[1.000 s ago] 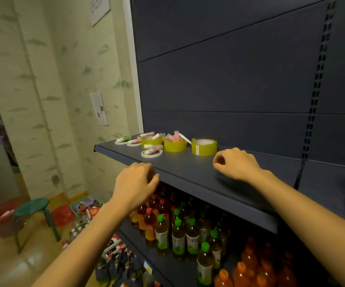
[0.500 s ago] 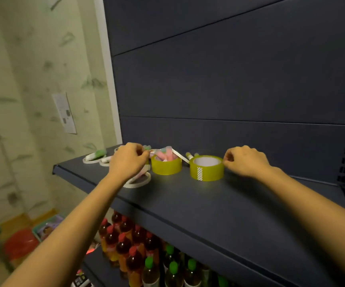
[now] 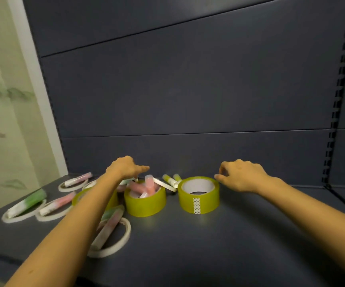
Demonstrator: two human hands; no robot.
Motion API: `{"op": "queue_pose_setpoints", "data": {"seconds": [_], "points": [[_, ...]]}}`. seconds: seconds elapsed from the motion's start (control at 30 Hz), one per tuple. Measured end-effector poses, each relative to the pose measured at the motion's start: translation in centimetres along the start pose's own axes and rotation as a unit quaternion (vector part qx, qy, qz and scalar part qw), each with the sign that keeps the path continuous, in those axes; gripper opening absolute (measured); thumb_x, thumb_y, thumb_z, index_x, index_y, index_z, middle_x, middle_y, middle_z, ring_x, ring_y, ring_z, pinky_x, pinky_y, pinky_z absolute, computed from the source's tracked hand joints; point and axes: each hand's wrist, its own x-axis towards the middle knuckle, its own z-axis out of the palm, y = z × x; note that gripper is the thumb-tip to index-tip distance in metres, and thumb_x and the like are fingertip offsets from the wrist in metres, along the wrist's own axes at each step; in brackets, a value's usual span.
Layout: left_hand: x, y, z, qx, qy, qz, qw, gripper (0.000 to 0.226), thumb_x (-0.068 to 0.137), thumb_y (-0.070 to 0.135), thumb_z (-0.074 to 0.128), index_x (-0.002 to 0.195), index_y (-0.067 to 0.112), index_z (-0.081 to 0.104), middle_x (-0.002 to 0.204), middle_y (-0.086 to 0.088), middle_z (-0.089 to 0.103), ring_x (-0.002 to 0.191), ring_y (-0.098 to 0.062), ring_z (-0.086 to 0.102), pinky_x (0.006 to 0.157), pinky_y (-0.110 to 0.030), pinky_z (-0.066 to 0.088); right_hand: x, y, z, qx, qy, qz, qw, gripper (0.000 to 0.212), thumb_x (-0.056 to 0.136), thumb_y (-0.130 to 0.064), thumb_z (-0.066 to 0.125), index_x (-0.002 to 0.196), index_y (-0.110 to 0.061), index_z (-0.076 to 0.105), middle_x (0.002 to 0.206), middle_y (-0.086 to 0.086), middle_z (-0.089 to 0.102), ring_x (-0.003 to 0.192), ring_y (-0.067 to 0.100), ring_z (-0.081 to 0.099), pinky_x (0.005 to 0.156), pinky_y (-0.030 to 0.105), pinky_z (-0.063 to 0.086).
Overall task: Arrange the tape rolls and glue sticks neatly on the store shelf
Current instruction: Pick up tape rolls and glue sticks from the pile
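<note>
A: Dark grey back panels, one long shelf (image 3: 219, 245) of the same colour in front, patterned wallpaper (image 3: 6, 112) off to the left. Stock is bunched at the left half; the right half is bare.

B: Biggest items?

A: Three wide yellow tape rolls lying flat. The right roll (image 3: 198, 195) has an empty core and stands apart from the middle roll (image 3: 145, 198). The left roll (image 3: 94, 198) is mostly hidden behind the forearm. The middle roll has pink glue sticks (image 3: 149, 184) stuffed into its core, probably dumped there so they would not roll away.

B: Thinner stuff?

A: Flat white tape rings: a near ring (image 3: 113, 239) with a stick laid across it, two at far left (image 3: 20, 214), each propping a green or pink stick, more behind. Two pale sticks (image 3: 170, 180) lie loose between the yellow rolls at the back.

B: Hands?

A: Left hand (image 3: 124, 167) hovers over the middle roll's back rim, fingers curled down loosely, gripping nothing I can see. Right hand (image 3: 241, 175) sits just beside the right roll, fingertips pinched near its top rim; touching or not, I cannot tell. Nothing clamped.

B: Judgement?

A: Sorting hardly begun. Sticks likely come out of that core first.
</note>
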Motion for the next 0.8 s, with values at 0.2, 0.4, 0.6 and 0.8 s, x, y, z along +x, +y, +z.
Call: {"op": "queue_pose_setpoints", "data": {"seconds": [0.2,0.4,0.6,0.8], "points": [[1.9,0.8,0.4,-0.035,-0.179,0.049,0.982,0.03,0.092,0.031,0.051,0.07,0.011,0.058,0.071,-0.003,0.053,0.072,-0.02,0.051,0.069,-0.03,0.041,0.6,-1.9,1.3,0.012,-0.051,0.063,0.997,0.051,0.096,-0.053,0.032,0.115,-0.013,0.058,0.123,0.011,0.059,0.112,0.032,0.055,0.081,0.037,0.039],[3.1,1.3,0.7,0.021,-0.178,0.122,0.976,0.033,0.091,0.023,0.051,0.061,0.01,0.049,0.061,-0.004,0.046,0.058,-0.016,0.043,0.061,-0.029,0.037,1.0,-3.1,2.7,0.058,-0.101,0.14,0.983,0.048,0.093,-0.049,0.04,0.116,-0.011,0.057,0.123,0.013,0.058,0.112,0.032,0.054,0.082,0.035,0.04],[3.3,2.8,-0.5,0.112,-0.063,0.184,0.974,0.044,0.091,0.037,0.052,0.054,0.013,0.048,0.057,-0.001,0.042,0.053,-0.014,0.037,0.051,-0.028,0.029,-0.2,-3.3,2.8,0.07,-0.04,0.165,0.983,0.039,0.094,-0.035,0.044,0.115,-0.005,0.057,0.122,0.017,0.058,0.111,0.035,0.054,0.078,0.034,0.038],[1.5,6.6,-2.6,0.078,0.021,0.24,0.967,0.044,0.086,0.031,0.055,0.048,0.013,0.043,0.051,-0.003,0.038,0.05,-0.018,0.036,0.052,-0.029,0.028,-4.2,0.3,0.5,0.068,0.033,0.193,0.978,0.033,0.094,-0.035,0.044,0.103,-0.007,0.058,0.112,0.016,0.061,0.095,0.032,0.054,0.072,0.034,0.039]]}}
